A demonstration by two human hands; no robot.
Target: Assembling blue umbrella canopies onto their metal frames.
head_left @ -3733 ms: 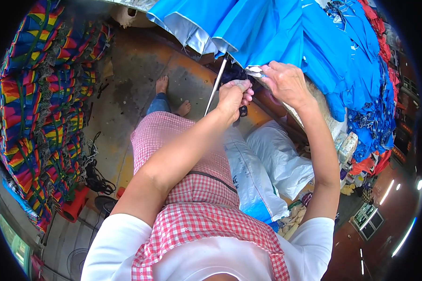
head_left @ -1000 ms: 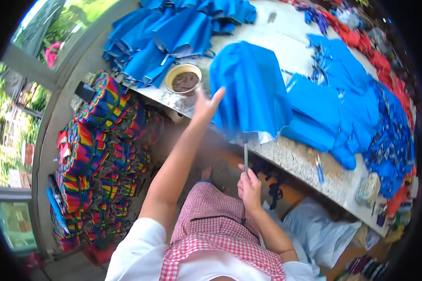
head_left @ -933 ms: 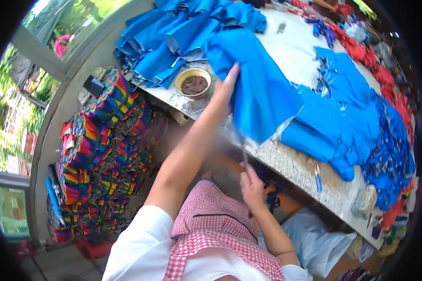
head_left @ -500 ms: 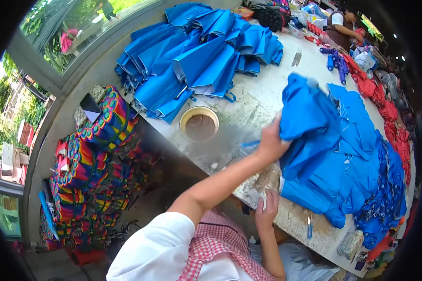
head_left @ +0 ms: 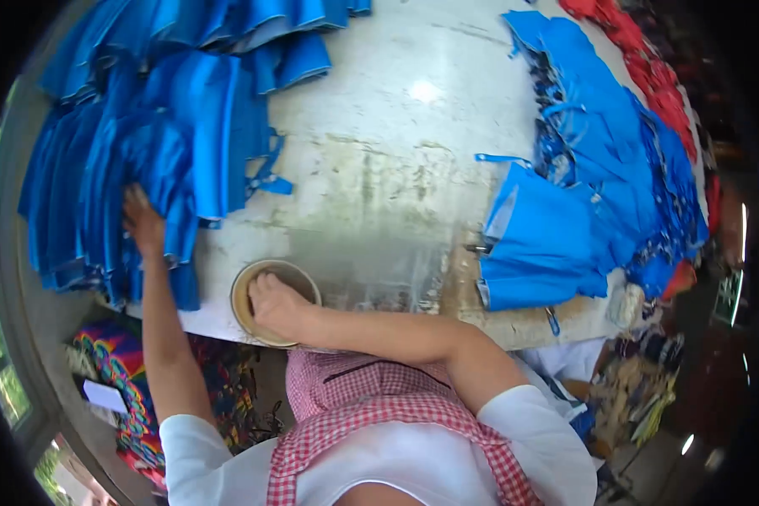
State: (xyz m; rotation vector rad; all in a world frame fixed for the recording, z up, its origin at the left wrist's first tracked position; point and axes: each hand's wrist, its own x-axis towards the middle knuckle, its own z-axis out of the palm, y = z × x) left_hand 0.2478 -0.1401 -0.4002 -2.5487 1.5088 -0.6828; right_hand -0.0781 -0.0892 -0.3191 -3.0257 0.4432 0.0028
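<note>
My left hand [head_left: 145,221] lies on the pile of blue umbrella canopies [head_left: 215,126] at the left of the table, its fingers stretched out against the cloth. Folds hide part of the fingertips. My right hand [head_left: 280,308] reaches into a round pale bowl [head_left: 314,291] at the table's near edge. Its fingers are bent and pressed together, and whatever they may pinch is hidden. Across the table, on the right, lies another heap of blue umbrella canopies [head_left: 557,240], with straps and metal rib ends at its left side.
A small blue-handled tool [head_left: 552,320] lies at the near edge, beside a clear wrapped lump [head_left: 626,305]. Red cloth [head_left: 649,63] runs along the far right. Rainbow-coloured bundles [head_left: 122,367] stand below the table at left, with a phone [head_left: 105,396] on them.
My left hand has swung from right to left, and the blue canopy it carried now rests on the left pile. My right hand has moved from the table edge into the bowl. The view has turned.
</note>
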